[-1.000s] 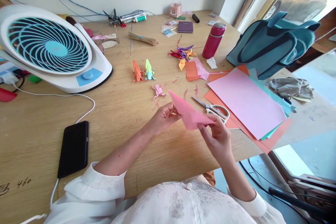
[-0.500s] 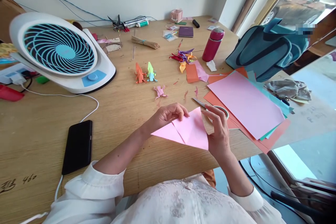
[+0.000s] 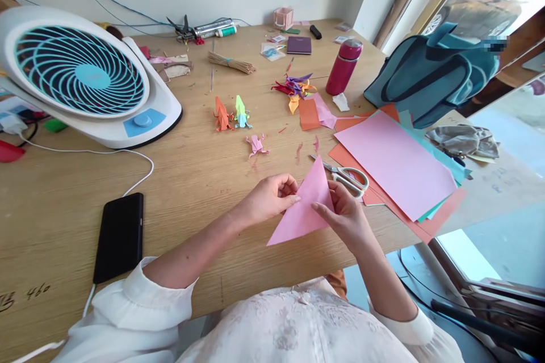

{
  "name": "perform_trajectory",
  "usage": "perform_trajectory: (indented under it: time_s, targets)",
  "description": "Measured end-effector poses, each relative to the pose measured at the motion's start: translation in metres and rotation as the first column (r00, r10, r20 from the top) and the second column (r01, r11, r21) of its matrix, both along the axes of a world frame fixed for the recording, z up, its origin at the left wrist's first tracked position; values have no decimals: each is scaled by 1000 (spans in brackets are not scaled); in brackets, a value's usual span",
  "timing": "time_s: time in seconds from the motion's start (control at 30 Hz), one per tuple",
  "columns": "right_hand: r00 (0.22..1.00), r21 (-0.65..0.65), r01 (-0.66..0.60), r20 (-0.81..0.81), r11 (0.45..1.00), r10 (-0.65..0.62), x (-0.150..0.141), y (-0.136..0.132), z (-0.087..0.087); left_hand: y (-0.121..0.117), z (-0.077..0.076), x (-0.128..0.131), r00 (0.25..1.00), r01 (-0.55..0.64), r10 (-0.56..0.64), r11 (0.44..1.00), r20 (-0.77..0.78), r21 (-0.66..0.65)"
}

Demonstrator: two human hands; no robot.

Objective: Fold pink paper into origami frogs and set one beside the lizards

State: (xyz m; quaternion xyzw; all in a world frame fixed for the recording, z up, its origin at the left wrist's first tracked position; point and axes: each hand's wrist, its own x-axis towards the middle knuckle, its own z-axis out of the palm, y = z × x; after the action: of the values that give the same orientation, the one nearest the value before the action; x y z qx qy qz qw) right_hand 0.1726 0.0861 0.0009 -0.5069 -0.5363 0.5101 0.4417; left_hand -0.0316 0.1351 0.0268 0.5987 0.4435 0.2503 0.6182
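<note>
Spanning most of the view, the wooden surface [image 3: 191,193] carries a white and blue fan [image 3: 91,76], well to the left of the paper stack [image 3: 395,164], which serves as reference point. A teal bag [image 3: 419,76] stands just beyond the stack; a black phone [image 3: 119,238] lies well to its left, toward the person; a dark red bottle [image 3: 344,68] stands upright beyond it, to the left. The pink paper [image 3: 304,207] is held up near the stack, on its left and near side. It presents a triangular outline; judged from that plain shape, folding is at an early stage and finer shaping remains undone. The left hand [image 3: 272,198] pinches its left edge, fingers curled; the right hand [image 3: 347,212] grips the right side, thumb across the near face, fingers behind. Both forearms reach forward and converge on it. Scissors [image 3: 337,172] lie unheld at the stack's left edge. Three small figures, orange [image 3: 222,114], green [image 3: 242,112] and pink [image 3: 256,146], rest farther left of the stack and appear complete.
</note>
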Motion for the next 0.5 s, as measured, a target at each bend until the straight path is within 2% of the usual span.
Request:
perform_trajectory:
  time_s: [0.1,0.2,0.3,0.4,0.43,0.5]
  targets:
    - [994,-45,24,112,999,-19,-1,0,-5,-1,-19,5,1000,-14,14,993,-4,-120]
    - [968,-29,33,248,999,-25,-1,-3,-5,0,-28,5,997,5,-11,997,-82,-83]
    - [949,-22,50,312,999,-41,-1,-3,-8,0,-30,2,986,4,3,999,-168,44]
    - [959,-19,77,274,997,-68,2,-1,-13,-2,-31,-5,981,73,-29,971,-192,227]
    - [974,-39,73,219,997,-62,4,1,-14,-3,-31,-7,980,113,-54,945,-192,307]
    - [997,-105,44,70,994,-37,6,4,-15,-4,-31,-12,973,188,-93,851,-213,490]
